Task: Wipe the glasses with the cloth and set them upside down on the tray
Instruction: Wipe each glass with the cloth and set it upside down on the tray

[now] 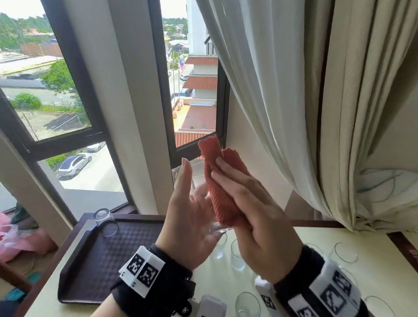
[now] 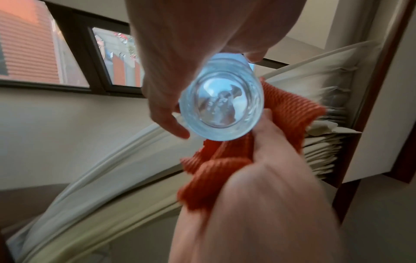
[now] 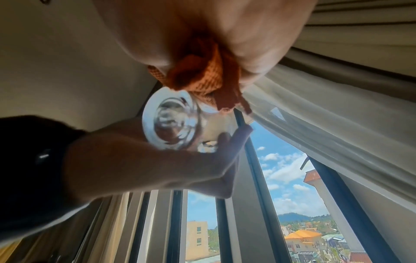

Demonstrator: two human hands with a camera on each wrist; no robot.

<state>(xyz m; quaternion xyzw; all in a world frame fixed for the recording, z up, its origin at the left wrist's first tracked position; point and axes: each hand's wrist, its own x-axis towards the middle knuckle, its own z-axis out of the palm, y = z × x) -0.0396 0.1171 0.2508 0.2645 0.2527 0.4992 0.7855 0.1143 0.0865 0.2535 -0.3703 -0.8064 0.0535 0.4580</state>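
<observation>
L hand (image 1: 186, 214): fingers round glass (image 2: 221, 105), held up over table | R hand (image 1: 251, 211): presses orange cloth (image 1: 222, 181) on glass | tray (image 1: 93, 266): one glass inverted (image 1: 106, 220)

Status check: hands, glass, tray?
Left hand holds clear drinking glass aloft. Right hand presses ribbed orange cloth on it. One glass upside down on dark brown tray. Nothing in the way.
</observation>
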